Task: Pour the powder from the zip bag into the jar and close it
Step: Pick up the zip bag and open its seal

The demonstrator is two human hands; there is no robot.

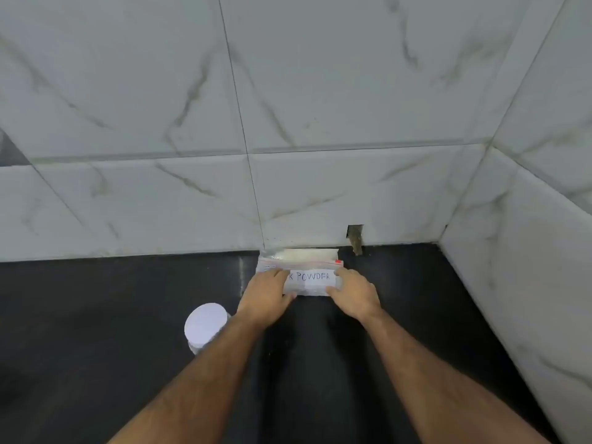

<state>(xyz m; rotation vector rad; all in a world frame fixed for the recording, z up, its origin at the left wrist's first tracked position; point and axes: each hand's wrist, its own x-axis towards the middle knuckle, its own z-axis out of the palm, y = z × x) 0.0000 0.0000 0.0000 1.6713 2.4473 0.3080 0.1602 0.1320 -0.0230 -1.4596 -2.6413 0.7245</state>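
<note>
A clear zip bag [307, 270] with pale powder and a white label reading "POWDER" lies on the black counter against the back wall. My left hand [267, 294] grips its left end, thumb under the lower edge. My right hand [354, 293] grips its right end the same way. The bag's red zip strip runs along its far edge and looks closed. A jar [205, 326] with a white lid on it stands to the left of my left forearm, which hides part of it.
The black counter [96, 347] ends at a white marble-tiled back wall [288, 123] and a side wall [528, 267] on the right, forming a corner. A small hole [355, 237] in the tile sits just right of the bag.
</note>
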